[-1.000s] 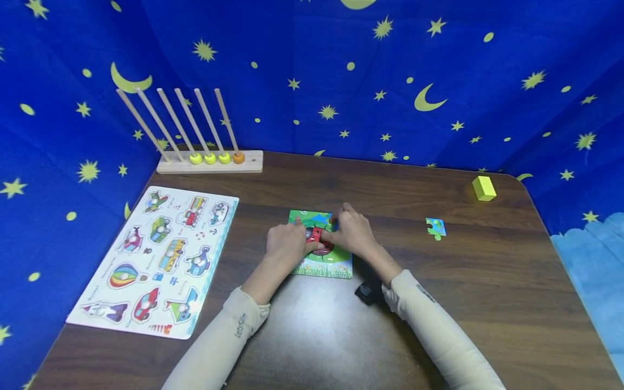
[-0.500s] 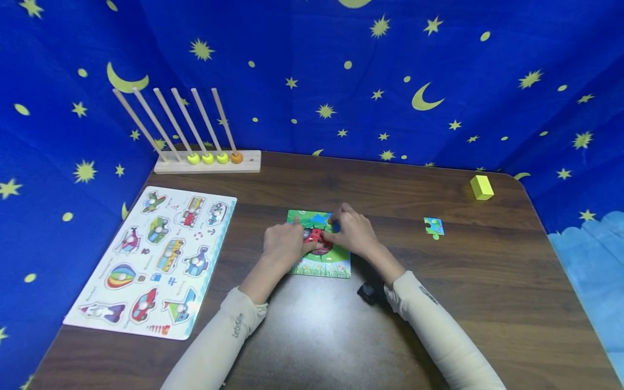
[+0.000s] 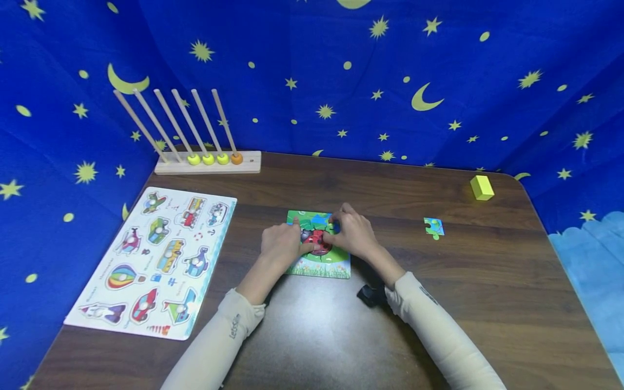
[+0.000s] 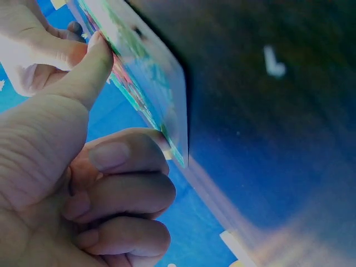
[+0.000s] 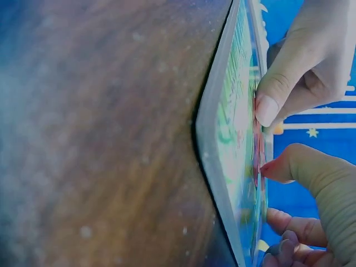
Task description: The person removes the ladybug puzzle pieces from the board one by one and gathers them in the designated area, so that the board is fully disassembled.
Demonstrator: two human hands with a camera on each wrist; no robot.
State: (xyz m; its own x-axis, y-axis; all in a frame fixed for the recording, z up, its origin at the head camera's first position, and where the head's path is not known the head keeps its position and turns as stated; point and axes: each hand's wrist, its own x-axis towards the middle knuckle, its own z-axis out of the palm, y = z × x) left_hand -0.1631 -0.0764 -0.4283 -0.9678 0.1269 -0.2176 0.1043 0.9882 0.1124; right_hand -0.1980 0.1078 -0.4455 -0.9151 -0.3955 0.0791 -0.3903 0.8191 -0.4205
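A small jigsaw puzzle [image 3: 322, 270] with a red ladybug [image 3: 318, 245] on green lies flat on the table between both hands. My left hand [image 3: 279, 245] holds its left side, thumb pressing on the ladybug picture. In the left wrist view, that thumb [image 4: 92, 69] lies nearly straight, the index finger bends to the board's far edge and the others curl into the palm. From the right, my right hand [image 3: 355, 233] presses a bent thumb [image 5: 281, 167] on the ladybug, fingers at the upper right part of the puzzle. Both hands hide parts of the picture.
A loose blue-green puzzle piece [image 3: 434, 228] lies to the right, a yellow block [image 3: 482, 188] behind it. On the left is a vehicle peg board [image 3: 163, 276]; a wooden bead stand [image 3: 251, 161] with upright rods stands behind. A blue star-patterned curtain [image 3: 292, 54] backs the table.
The left thumb has drawn back slightly to the left, and more of the red ladybug shows. Both hands otherwise stay on the puzzle; the head view has shifted a little.
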